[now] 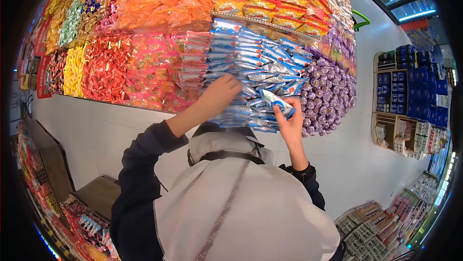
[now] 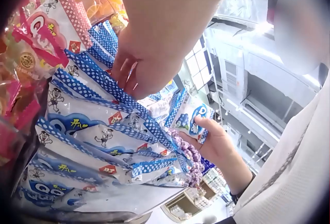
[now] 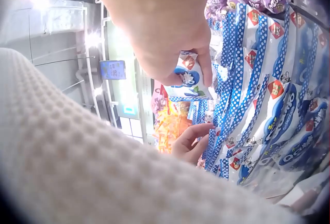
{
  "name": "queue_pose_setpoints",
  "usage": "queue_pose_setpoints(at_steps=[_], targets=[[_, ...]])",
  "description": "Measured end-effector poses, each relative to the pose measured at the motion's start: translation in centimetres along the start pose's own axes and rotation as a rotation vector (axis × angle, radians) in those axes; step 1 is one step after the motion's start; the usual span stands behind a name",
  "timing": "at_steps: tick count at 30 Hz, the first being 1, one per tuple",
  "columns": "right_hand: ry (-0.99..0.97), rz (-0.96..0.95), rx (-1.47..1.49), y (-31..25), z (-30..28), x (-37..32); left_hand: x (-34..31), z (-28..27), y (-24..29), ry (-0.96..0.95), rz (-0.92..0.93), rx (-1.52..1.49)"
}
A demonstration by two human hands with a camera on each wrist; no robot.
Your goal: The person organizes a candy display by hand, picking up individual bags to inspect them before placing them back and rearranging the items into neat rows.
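My right hand [image 1: 289, 118] pinches a white-and-blue candy packet [image 1: 276, 103] between thumb and fingers, in front of the packed rows. In the right wrist view the same packet [image 3: 186, 77] shows a blue logo and a red diamond. My left hand [image 1: 221, 94] reaches over the rows of blue-edged candy packets [image 1: 260, 44]. The left wrist view shows its bent fingers [image 2: 129, 74] at the dotted top edges of the packets, with the fingertips partly hidden; I cannot tell whether they grip one.
Purple-wrapped round sweets [image 1: 328, 94] fill the section at the right. Pink packets [image 1: 193, 58] adjoin on the left, then red-wrapped sweets [image 1: 107, 65]. Orange packets [image 1: 166, 3] and yellow-red bags [image 1: 277, 7] lie behind a clear divider. A stocked shelf [image 1: 381, 116] stands across the aisle.
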State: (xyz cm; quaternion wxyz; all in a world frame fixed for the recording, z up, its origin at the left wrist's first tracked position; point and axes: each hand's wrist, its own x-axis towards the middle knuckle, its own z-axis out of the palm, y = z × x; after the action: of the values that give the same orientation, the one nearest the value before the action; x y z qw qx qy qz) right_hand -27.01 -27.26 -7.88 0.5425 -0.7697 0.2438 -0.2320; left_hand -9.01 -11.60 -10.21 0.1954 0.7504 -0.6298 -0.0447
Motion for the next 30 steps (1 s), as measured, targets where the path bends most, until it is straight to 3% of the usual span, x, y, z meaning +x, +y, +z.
queue_pose_setpoints(at_steps=[2, 5, 11, 12, 14, 18, 23, 27, 30], targets=[[-0.031, 0.073, -0.033, -0.9, 0.6, 0.2, 0.3, -0.5, 0.3, -0.049, 0.048, 0.065], [-0.044, 0.034, -0.14, -1.4, 1.7, 0.7, 0.2, 0.7, 0.6, -0.083, 0.051, 0.086], [-0.074, -0.022, -0.239, -0.8, 3.4, 1.2, -0.2, 1.1, 1.5, 0.064, 0.057, 0.054], [-0.056, -0.157, -0.219, -0.7, 3.8, 1.5, -0.2, 0.9, 1.5, 0.013, 0.02, 0.024], [-0.12, -0.16, -0.195, -0.8, 4.2, 2.0, -0.2, 0.6, 1.6, -0.095, -0.051, -0.035], [-0.329, -0.186, -0.593, -2.3, 4.1, 2.8, -1.0, 1.0, 1.2, -0.044, 0.019, -0.019], [-0.325, -0.459, -0.954, -1.8, 5.5, 2.7, -1.3, 1.2, 0.8, -0.02, 0.043, -0.057], [-0.323, -0.446, -0.93, -1.6, 7.4, 2.5, -1.4, 1.0, 0.6, -0.108, 0.008, -0.084], [-0.44, -0.246, -0.846, -1.3, 6.8, 3.3, -1.3, 1.0, 0.8, -0.044, -0.011, -0.111]])
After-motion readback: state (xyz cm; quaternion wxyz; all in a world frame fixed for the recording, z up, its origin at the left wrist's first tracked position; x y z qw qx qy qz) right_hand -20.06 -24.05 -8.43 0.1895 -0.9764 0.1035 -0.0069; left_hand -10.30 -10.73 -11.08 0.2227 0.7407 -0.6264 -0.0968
